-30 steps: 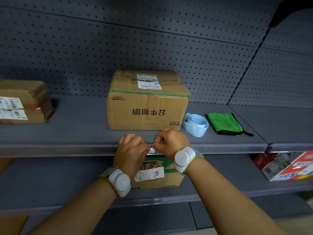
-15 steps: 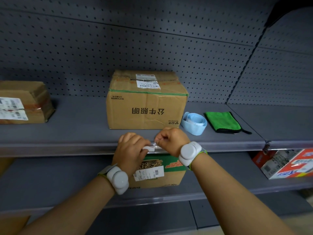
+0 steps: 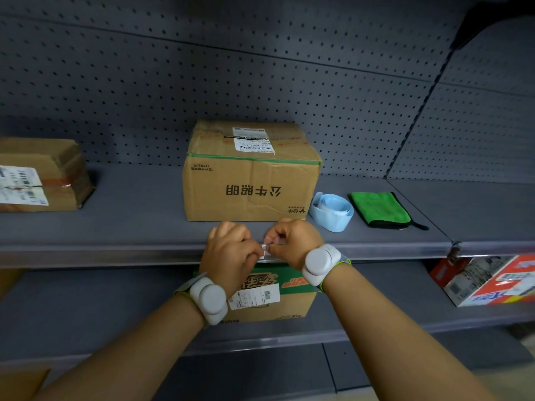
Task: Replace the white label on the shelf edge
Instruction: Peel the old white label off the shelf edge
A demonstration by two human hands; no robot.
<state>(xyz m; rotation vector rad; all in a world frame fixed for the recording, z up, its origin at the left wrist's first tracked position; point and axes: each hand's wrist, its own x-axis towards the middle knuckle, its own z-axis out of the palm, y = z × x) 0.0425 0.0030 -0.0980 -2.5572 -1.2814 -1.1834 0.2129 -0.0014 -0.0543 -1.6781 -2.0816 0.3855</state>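
A small white label (image 3: 264, 250) sits at the shelf edge (image 3: 115, 256), a grey strip with a clear cover running across the view. My left hand (image 3: 228, 253) and my right hand (image 3: 292, 241) meet at it, both with fingers curled and fingertips pinching the label from either side. Most of the label is hidden behind the fingers. A roll of pale blue label tape (image 3: 331, 211) lies on the shelf to the right of the hands.
A large cardboard box (image 3: 249, 175) stands just behind my hands. Another box (image 3: 40, 175) is at far left, a green cloth (image 3: 379, 208) at right. Below, a green-topped carton (image 3: 278, 296) and a red-and-white box (image 3: 492, 282) sit on the lower shelf.
Both hands stay at the same spot on the shelf edge. The fingertips have shifted slightly around the white label, which now shows between them.
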